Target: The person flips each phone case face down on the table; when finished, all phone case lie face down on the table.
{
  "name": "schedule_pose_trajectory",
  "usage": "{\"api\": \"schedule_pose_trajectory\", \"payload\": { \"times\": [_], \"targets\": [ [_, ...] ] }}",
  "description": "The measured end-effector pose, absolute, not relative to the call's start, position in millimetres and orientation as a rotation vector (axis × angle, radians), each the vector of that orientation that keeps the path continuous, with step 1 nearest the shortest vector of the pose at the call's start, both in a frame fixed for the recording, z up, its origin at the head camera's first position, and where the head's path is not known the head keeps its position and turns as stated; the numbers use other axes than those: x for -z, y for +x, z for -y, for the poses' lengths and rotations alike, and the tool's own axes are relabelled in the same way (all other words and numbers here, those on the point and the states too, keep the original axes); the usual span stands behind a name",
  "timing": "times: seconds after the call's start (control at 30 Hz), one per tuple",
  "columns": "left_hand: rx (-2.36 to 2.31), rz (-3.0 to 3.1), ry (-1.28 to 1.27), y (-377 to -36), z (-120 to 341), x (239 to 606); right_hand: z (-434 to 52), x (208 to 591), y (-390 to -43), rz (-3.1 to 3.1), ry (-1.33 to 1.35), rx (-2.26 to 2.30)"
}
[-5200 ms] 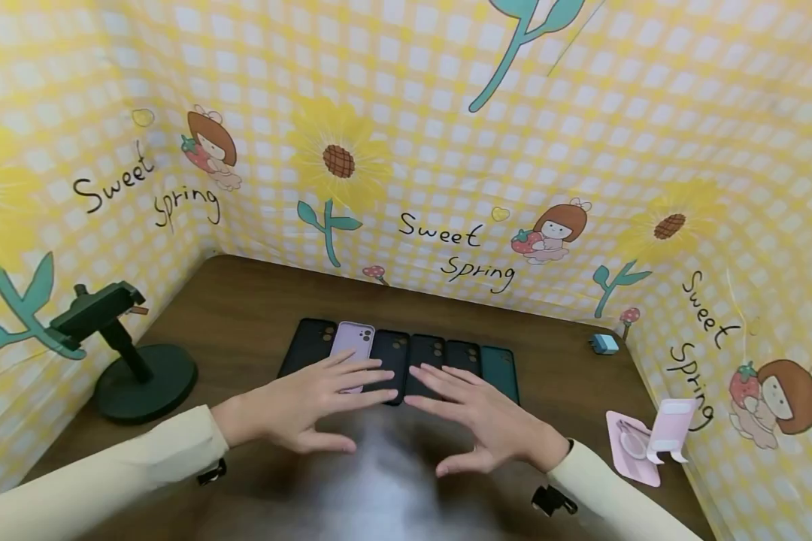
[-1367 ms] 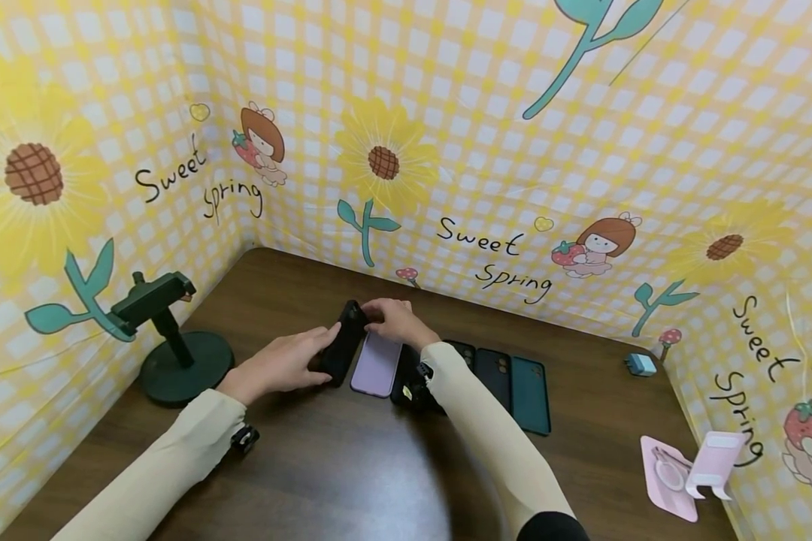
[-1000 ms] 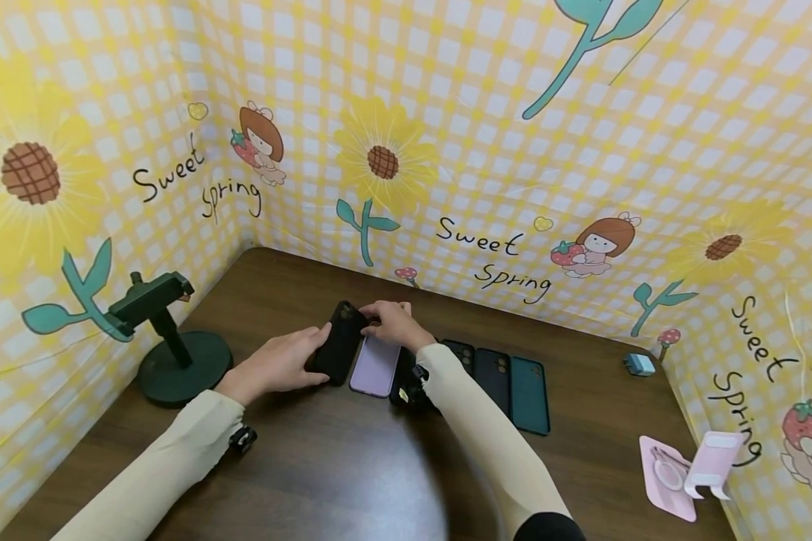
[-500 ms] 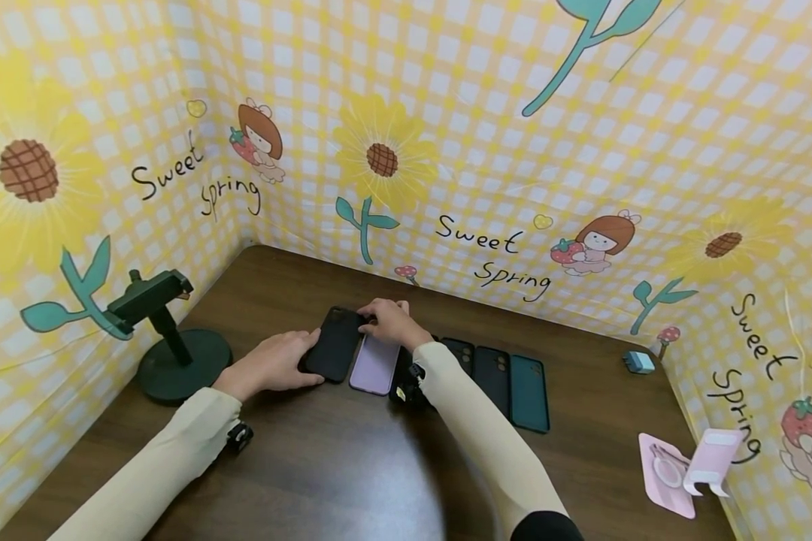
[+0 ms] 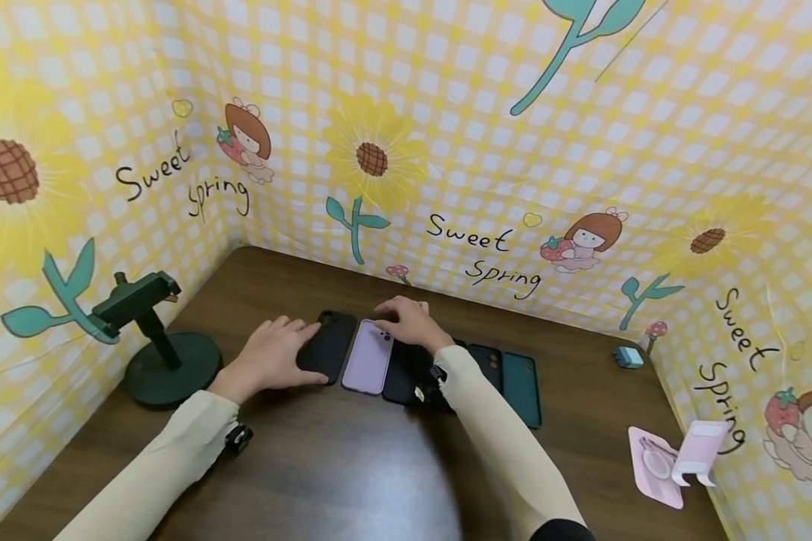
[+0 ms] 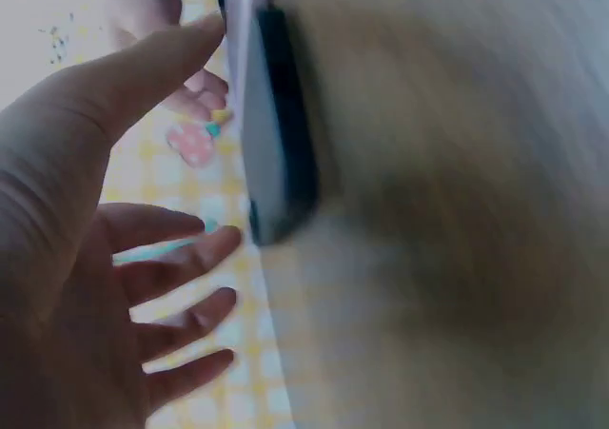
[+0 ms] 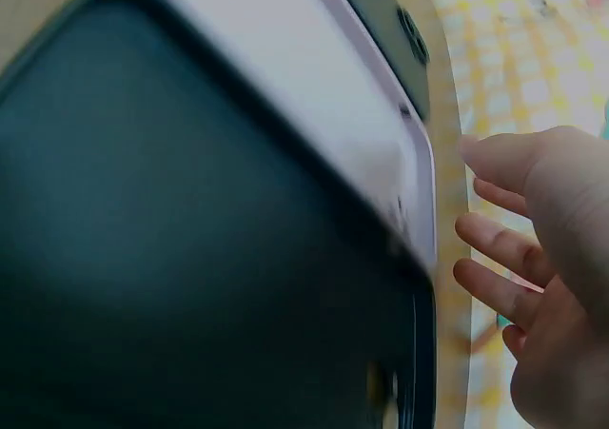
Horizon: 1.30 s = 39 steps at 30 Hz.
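Observation:
In the head view a row of phone cases lies on the wooden table. At its left end is a black phone case, lying flat with its camera cutout at the top. My left hand is at its left side, thumb and fingers spread; in the left wrist view the fingers look loose around the near end of the case. Beside it lies a lilac phone case. My right hand hovers by the lilac case's top corner, fingers loosely bent, apart from the cases in the right wrist view. Another black phone case is partly hidden under the right wrist.
Further right lie another dark phone case and a teal one. A black phone stand is on the left. At the right are a blue charger plug and a pink folding stand. Patterned cloth walls surround the table.
The black case was tilted up between both hands and now lies flat beside the lilac one. Both hands have let go; the right hand has shifted right, uncovering the lilac case's top.

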<state>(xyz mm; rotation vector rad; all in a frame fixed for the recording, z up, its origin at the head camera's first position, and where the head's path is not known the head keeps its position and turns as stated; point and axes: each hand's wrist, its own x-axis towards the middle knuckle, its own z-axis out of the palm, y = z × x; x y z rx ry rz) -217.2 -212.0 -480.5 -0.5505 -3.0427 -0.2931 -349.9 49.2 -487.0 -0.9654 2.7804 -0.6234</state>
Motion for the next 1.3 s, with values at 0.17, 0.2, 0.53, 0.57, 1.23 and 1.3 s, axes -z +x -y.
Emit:
{"api": "schedule_pose_trajectory", "payload": {
  "times": [0.17, 0.2, 0.53, 0.57, 1.23, 1.3],
  "targets": [
    [0.367, 2.893, -0.815, -219.0, 184.2, 472.5, -68.7, 486.8, -354.4, -2.813, -0.855, 0.635],
    [0.38, 2.883, -0.864, -219.2, 178.9, 472.5, -70.1, 487.2, -354.1, -2.816, -0.846, 0.634],
    [0.446, 2.909, -0.994, -224.5, 149.8, 487.1, -62.5, 502.7, -345.6, -2.936, -0.742, 0.563],
    [0.452, 2.916, -0.995, -224.5, 148.6, 488.0, -61.5, 502.9, -345.3, -2.949, -0.72, 0.566],
    [0.574, 2.933, -1.048, -219.8, 147.3, 487.5, -61.0, 490.4, -346.5, -2.894, -0.722, 0.749],
    [0.598, 2.931, -1.048, -218.5, 147.5, 485.3, -64.0, 487.8, -347.1, -2.862, -0.718, 0.809]
  ]
}}
